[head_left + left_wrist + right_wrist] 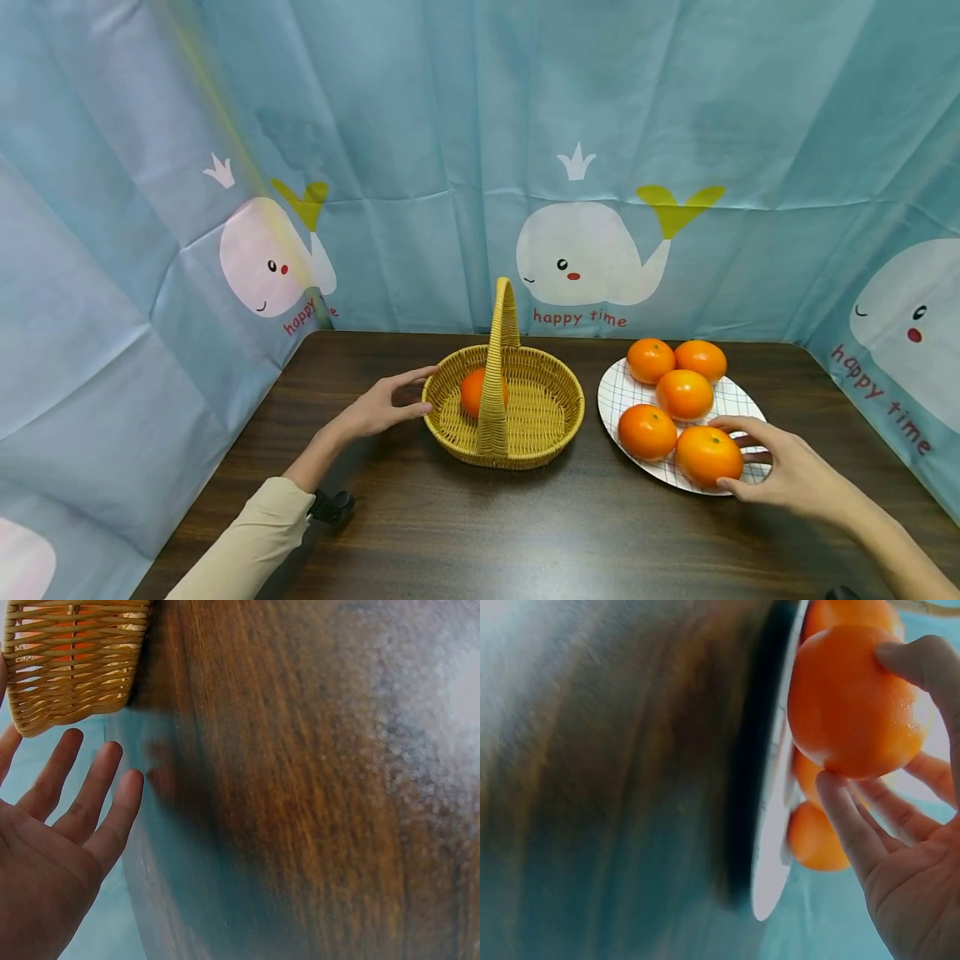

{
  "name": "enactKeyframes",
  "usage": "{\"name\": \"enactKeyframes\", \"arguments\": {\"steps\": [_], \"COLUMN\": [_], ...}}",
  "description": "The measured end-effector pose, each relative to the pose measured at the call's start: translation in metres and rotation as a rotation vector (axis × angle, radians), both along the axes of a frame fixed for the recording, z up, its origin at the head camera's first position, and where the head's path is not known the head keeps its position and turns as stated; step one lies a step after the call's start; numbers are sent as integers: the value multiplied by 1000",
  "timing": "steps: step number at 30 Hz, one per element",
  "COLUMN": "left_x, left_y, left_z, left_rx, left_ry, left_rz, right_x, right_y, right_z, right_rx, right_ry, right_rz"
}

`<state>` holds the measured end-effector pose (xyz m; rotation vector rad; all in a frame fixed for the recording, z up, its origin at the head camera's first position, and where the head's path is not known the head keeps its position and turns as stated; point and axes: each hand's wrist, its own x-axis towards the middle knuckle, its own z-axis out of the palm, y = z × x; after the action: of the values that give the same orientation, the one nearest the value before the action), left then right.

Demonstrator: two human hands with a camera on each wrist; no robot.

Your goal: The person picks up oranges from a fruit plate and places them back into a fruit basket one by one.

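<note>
1. Your left hand (386, 406) is touching the basket (536, 410) at its nine o'clock, fingers spread.
2. Your right hand (783, 471) is pinching an orange fruit (707, 458), which is showing at the plate's (618, 390) five o'clock.

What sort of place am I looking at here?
Likely a curtained-off tabletop work area: whale-print curtains hang behind and beside a dark wood-grain table bearing a wicker basket.
</note>
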<state>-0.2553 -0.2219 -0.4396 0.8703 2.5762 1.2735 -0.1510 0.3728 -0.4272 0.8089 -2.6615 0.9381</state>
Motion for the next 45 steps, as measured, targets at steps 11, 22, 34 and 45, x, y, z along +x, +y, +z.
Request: {"name": "enactKeyframes", "arguments": {"steps": [11,22,34,45], "left_x": [0,-1,-1,-2], "left_y": [-1,0,0,0], "left_z": [-1,-3,-3,-2], "left_rx": [-1,9,16,10], "left_ry": [4,-3,2,-1], "left_rz": [3,-3,-17,-20], "right_x": [0,-7,-20,-37], "right_y": [13,10,-7,-27], "right_z": [23,39,44,46], "right_rx": [-46,-83,-98,-121], "right_ry": [18,55,49,61], "right_rz": [-25,-7,40,84]}}
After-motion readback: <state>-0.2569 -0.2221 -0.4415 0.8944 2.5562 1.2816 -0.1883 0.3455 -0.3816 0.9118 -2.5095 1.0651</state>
